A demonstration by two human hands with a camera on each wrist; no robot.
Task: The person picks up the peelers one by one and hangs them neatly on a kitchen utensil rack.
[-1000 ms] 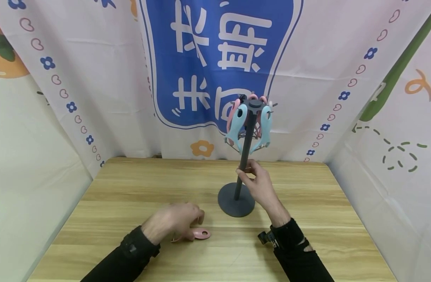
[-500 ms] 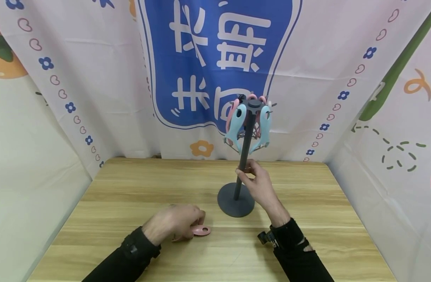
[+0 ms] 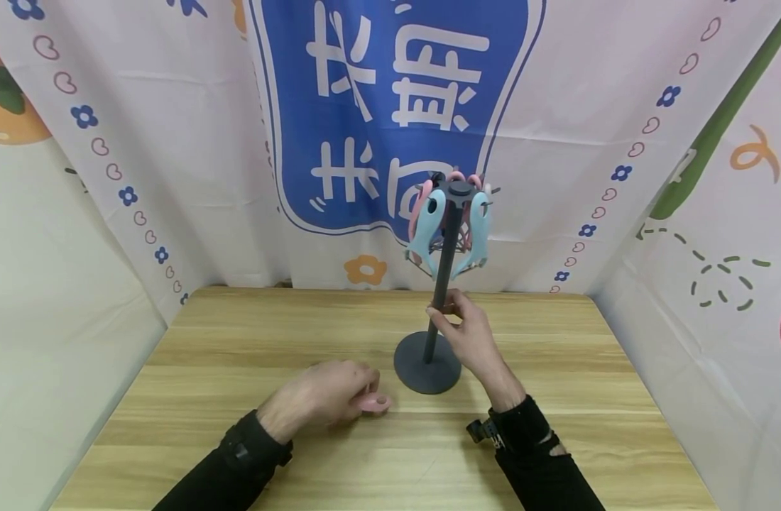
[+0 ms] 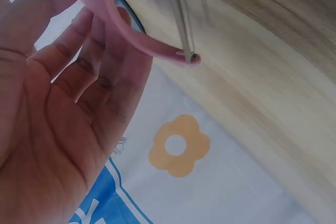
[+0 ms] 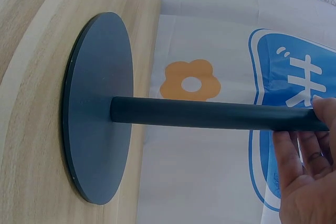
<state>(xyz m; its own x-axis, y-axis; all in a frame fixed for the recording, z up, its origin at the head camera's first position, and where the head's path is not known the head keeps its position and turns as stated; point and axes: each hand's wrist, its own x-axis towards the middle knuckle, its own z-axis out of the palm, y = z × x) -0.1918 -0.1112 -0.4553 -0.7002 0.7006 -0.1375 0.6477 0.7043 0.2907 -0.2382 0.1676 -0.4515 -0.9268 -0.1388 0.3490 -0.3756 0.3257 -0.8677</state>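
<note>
My left hand (image 3: 329, 392) pinches a pink peeler (image 3: 374, 403) low over the table, its handle end with a hole pointing right toward the stand. In the left wrist view, the thumb and fingers hold the peeler's curved pink frame (image 4: 139, 40), and a metal blade (image 4: 181, 17) spans from its tip. My right hand (image 3: 472, 333) grips the post (image 3: 446, 280) of a dark grey stand between thumb and fingers. The stand's round base (image 5: 100, 108) sits flat on the table. Several light blue (image 3: 427, 231) and pink peelers hang from hooks around its top.
The wooden table (image 3: 237, 333) meets a white printed cloth (image 3: 544, 213) behind it, with a blue panel of white characters. Cloth walls also stand at the left and right.
The left hand has taken the pink peeler up from the table and moved it slightly right and away, closer to the base. The right hand has stayed on the post.
</note>
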